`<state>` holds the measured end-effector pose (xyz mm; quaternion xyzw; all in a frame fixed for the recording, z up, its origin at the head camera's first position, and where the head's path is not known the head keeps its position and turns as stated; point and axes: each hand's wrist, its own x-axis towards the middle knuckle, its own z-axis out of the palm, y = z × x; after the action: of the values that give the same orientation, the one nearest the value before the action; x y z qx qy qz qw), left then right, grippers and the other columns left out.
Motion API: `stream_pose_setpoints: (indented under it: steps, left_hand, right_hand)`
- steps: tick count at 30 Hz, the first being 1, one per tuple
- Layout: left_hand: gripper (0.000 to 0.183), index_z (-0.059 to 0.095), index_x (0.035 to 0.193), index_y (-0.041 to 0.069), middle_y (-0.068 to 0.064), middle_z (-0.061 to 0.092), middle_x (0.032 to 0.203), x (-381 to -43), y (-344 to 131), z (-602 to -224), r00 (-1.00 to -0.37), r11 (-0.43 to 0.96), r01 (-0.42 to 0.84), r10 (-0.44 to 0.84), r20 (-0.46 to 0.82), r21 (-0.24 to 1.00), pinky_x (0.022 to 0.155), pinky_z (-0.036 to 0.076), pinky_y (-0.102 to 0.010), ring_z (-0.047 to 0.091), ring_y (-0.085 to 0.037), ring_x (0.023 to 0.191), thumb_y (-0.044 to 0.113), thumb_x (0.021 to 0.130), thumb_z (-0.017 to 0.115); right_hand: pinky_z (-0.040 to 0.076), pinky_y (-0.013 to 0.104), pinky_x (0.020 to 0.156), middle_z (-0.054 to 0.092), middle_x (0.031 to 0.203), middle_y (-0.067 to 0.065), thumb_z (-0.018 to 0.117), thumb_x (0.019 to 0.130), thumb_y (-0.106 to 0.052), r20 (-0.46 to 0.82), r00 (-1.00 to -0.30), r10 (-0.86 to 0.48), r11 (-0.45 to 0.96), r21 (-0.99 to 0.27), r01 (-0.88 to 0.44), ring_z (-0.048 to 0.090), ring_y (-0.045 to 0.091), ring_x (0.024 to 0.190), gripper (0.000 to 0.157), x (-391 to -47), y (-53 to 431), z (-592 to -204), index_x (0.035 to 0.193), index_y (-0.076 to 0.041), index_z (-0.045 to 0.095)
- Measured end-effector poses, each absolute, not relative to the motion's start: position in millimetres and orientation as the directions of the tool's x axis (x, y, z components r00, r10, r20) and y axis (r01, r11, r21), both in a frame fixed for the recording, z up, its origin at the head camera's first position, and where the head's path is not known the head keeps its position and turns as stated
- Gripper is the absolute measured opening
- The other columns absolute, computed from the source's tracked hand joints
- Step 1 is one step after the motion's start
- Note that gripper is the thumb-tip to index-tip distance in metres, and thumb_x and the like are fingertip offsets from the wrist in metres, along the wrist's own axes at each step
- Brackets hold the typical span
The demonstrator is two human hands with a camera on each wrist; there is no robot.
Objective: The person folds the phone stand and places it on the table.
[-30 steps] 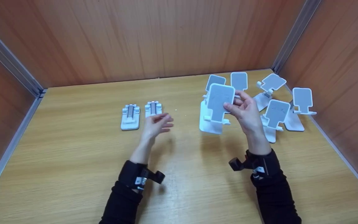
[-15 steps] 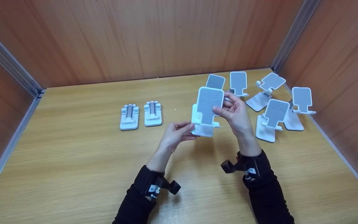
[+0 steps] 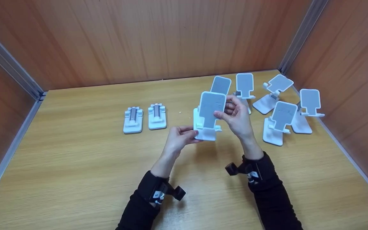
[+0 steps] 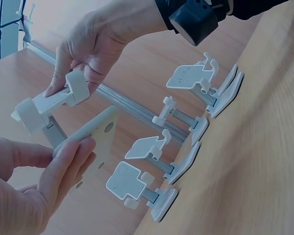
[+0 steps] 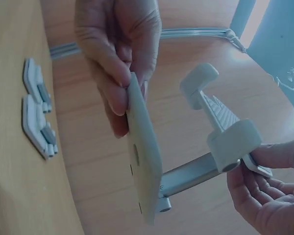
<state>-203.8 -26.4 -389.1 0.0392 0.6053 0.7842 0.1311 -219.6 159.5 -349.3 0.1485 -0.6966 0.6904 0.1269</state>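
Observation:
Both hands hold one white phone stand (image 3: 212, 103) in the air above the table, its grey-faced plate raised on a metal arm. My left hand (image 3: 179, 139) pinches the lower left edge of its base (image 5: 144, 147) between thumb and fingers. With the thumb on the front and fingers behind, my right hand (image 3: 240, 119) grips the right edge of the plate. In the left wrist view the right hand (image 4: 90, 49) is at the plate and the left hand (image 4: 44, 186) at the base, whose underside has round pads.
Two folded phone stands, one on the left (image 3: 133, 120) and another beside it (image 3: 157, 117), lie on the table (image 3: 75, 159). Several unfolded stands, such as the front one (image 3: 283, 116), stand at the right. Wooden panels (image 3: 158, 38) enclose the back and sides.
My left hand has moved right from near the folded stands and taken hold of the base. The right hand has brought the held stand left and slightly down.

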Motion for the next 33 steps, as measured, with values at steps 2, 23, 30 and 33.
stream_pose_setpoints:
  steps: [2,23,30,33]
  left_hand:
    - [0.029,0.049,0.109,-0.02,-0.033,0.055,0.102,-203.8,-25.8,-388.6,-0.96,-0.228,-0.168,0.258,-0.107,0.959,0.072,0.054,-0.032,0.063,-0.03,0.082,-0.009,0.083,0.052]
    - [0.026,0.048,0.103,-0.025,-0.03,0.06,0.088,-198.8,-19.7,-385.0,-0.965,-0.318,-0.159,0.25,-0.079,0.935,0.071,0.054,-0.031,0.063,-0.02,0.065,-0.009,0.083,0.052]
    - [0.027,0.048,0.104,-0.024,-0.03,0.06,0.089,-198.6,-20.1,-385.0,-0.968,-0.326,-0.171,0.232,-0.097,0.93,0.07,0.054,-0.031,0.063,-0.02,0.065,-0.009,0.082,0.053]
    - [0.027,0.048,0.104,-0.023,-0.03,0.06,0.089,-199.8,-21.4,-384.4,-0.969,-0.312,-0.18,0.219,-0.114,0.933,0.07,0.054,-0.031,0.063,-0.021,0.065,-0.009,0.082,0.053]
  right_hand:
    - [0.053,0.03,0.072,0.061,0.098,0.019,0.067,0.074,0.005,0.419,-0.908,-0.015,0.046,-0.907,-0.419,0.06,0.023,0.085,0.038,-220.8,157.8,-352.5,0.108,0.008,0.049]
    - [0.047,0.023,0.064,0.058,0.086,0.012,0.066,0.069,0.014,0.839,-0.532,0.116,0.308,-0.539,-0.784,0.054,0.02,0.074,0.031,-239.3,145.7,-377.3,0.097,0.006,0.054]
    - [0.047,0.024,0.066,0.059,0.093,0.009,0.068,0.074,0.004,0.871,-0.488,0.057,0.47,-0.455,-0.756,0.056,0.019,0.079,0.033,-242.6,149.4,-382.0,0.104,0.002,0.054]
    - [0.046,0.027,0.071,0.058,0.098,0.01,0.069,0.075,-0.001,0.869,-0.494,0.013,0.54,-0.422,-0.728,0.054,0.021,0.086,0.038,-236.7,149.6,-371.9,0.11,0.0,0.054]
